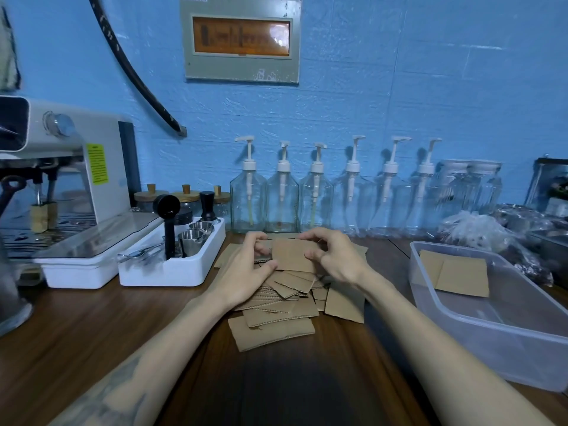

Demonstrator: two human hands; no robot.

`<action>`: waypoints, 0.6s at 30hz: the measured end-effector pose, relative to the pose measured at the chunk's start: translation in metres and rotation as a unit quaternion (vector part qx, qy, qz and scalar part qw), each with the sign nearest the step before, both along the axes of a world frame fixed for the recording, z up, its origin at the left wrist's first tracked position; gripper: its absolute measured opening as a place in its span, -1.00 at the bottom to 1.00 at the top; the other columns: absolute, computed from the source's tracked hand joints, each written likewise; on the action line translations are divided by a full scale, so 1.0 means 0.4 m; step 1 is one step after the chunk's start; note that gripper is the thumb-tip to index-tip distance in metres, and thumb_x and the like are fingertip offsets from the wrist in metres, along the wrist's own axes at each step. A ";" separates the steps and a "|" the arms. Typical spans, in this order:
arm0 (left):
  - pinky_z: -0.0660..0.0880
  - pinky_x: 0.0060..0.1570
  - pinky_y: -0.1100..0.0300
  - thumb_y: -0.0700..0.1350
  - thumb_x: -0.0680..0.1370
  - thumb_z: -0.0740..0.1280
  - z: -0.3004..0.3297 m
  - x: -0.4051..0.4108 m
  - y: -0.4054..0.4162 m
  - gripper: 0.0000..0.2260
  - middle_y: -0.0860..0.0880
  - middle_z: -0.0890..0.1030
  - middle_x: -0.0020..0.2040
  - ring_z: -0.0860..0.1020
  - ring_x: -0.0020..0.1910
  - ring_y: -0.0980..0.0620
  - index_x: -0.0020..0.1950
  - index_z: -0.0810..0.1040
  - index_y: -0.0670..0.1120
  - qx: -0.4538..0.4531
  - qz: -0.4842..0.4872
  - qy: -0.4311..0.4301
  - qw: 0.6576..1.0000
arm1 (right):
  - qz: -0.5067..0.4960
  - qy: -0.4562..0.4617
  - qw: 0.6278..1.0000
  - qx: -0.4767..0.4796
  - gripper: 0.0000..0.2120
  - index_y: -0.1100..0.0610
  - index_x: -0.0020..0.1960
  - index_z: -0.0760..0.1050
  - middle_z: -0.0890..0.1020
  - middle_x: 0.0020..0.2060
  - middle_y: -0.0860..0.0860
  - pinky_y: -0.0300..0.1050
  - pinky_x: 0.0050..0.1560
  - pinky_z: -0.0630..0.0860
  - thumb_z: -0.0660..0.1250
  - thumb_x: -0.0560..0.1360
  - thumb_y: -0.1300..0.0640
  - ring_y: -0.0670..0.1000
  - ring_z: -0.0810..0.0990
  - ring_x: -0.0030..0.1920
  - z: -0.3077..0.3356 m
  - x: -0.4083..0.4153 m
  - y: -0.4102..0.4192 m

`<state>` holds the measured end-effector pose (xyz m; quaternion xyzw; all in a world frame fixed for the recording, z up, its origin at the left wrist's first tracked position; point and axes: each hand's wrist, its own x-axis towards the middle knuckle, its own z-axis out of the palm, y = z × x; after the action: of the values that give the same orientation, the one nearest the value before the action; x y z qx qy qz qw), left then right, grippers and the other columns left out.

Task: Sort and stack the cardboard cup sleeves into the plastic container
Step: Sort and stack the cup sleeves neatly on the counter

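A loose pile of brown cardboard cup sleeves (276,315) lies on the wooden counter in front of me. Above the pile I hold a small stack of flat sleeves (292,255) between both hands. My left hand (246,265) grips its left edge with thumb below and fingers curled over the top. My right hand (335,256) pinches its right edge. The clear plastic container (491,333) stands to the right, with a few flat sleeves (458,275) lying at its far end.
A white tray of metal cups and tools (172,256) and an espresso machine (61,192) stand at the left. Several clear pump bottles (316,195) line the blue wall. Plastic bags (491,232) lie behind the container.
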<state>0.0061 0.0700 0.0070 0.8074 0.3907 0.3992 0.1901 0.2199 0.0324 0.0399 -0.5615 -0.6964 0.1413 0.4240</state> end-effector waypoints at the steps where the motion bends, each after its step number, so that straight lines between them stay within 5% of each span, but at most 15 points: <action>1: 0.43 0.19 0.16 -0.02 0.56 0.39 0.000 0.000 0.002 -0.61 0.16 0.55 0.04 0.53 0.13 0.20 0.32 0.33 0.09 -0.005 -0.006 -0.019 1.000 | 0.006 0.015 1.000 0.003 -0.72 -0.07 0.09 0.58 0.63 -0.03 -0.10 0.01 0.02 0.61 0.37 0.53 0.28 -0.02 0.63 -0.05 0.002 -0.004 -0.005; 6: 0.55 0.02 -0.01 -0.12 0.57 0.38 0.004 0.005 0.009 -0.87 0.01 0.62 -0.20 0.59 -0.13 0.10 0.06 0.50 0.07 -0.015 -0.035 -0.085 0.996 | 0.026 0.026 0.999 0.022 -0.75 -0.04 0.11 0.62 0.66 0.03 -0.09 -0.16 0.13 0.53 0.41 0.51 0.24 -0.09 0.61 0.07 0.006 -0.025 -0.016; 10: 0.54 -0.10 -0.01 -0.13 0.57 0.39 0.006 -0.002 0.006 -0.90 0.01 0.65 -0.26 0.56 -0.28 0.11 0.00 0.54 0.07 -0.027 -0.045 -0.116 0.992 | 0.023 0.028 0.999 0.032 -0.77 -0.05 0.08 0.62 0.67 0.03 -0.08 -0.21 0.13 0.52 0.41 0.51 0.23 -0.09 0.60 0.07 0.008 -0.036 -0.023; 15: 0.52 0.01 0.13 -0.10 0.53 0.45 0.017 0.005 -0.001 -0.85 0.06 0.70 -0.15 0.62 -0.18 0.15 0.06 0.55 0.00 -0.085 -0.059 -0.184 0.977 | 0.030 0.223 0.974 0.029 -0.81 0.07 -0.03 0.54 0.62 -0.16 0.01 -0.34 -0.22 0.51 0.42 0.48 0.32 -0.12 0.59 -0.23 0.038 -0.059 -0.038; 18: 0.53 0.02 0.25 -0.03 0.48 0.50 0.022 0.010 -0.013 -0.82 0.05 0.70 -0.09 0.63 -0.08 0.16 0.05 0.63 0.01 -0.123 -0.066 -0.217 0.966 | 0.052 0.348 0.936 0.032 -0.66 0.10 0.09 0.38 0.61 -0.13 0.08 -0.19 -0.25 0.56 0.39 0.47 0.41 0.02 0.64 -0.22 0.043 -0.077 -0.047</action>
<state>0.0100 0.0650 0.0159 0.6959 0.3318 0.5000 0.3945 0.1890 0.0138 0.0572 -0.4261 -0.5382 0.3268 0.6496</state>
